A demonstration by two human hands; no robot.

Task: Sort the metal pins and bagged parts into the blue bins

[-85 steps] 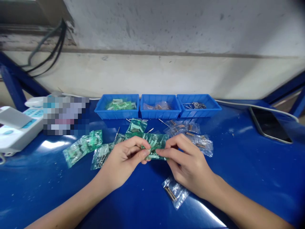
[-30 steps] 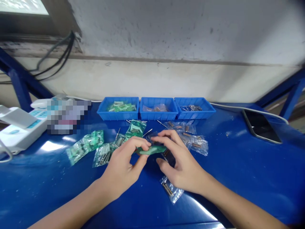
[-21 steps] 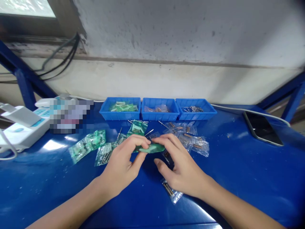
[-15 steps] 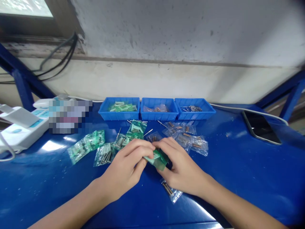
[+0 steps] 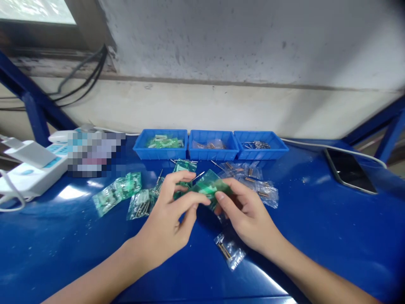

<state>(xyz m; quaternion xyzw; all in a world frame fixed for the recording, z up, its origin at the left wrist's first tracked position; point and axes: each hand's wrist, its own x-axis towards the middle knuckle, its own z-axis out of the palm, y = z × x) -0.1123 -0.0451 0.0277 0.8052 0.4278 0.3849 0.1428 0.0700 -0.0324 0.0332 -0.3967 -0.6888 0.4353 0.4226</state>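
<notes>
My right hand [image 5: 245,211] pinches a green translucent packet [image 5: 207,185] with pale pieces inside, between thumb and fingers. My left hand [image 5: 174,211] is beside the packet's left side with its fingers apart; one fingertip is close to the packet's edge. Below my right hand lies a clear bag [image 5: 230,252] with copper-coloured pins. Left of my left hand are a green bag of metal pins [image 5: 140,204] and a longer green packet [image 5: 117,192]. More clear bags [image 5: 265,192] with copper-coloured pins lie beyond my right hand. Loose silver pins [image 5: 217,165] lie near the bins.
Three blue bins stand along the wall: green packets in the left bin [image 5: 139,152], clear bags in the middle one [image 5: 213,156], silver pins in the right one [image 5: 265,154]. A power strip [image 5: 31,177] is at the left, a phone [image 5: 349,171] at the right.
My left hand has let go of the green packet and its fingers have spread. The packet, now in my right hand alone, is raised and turned flatter.
</notes>
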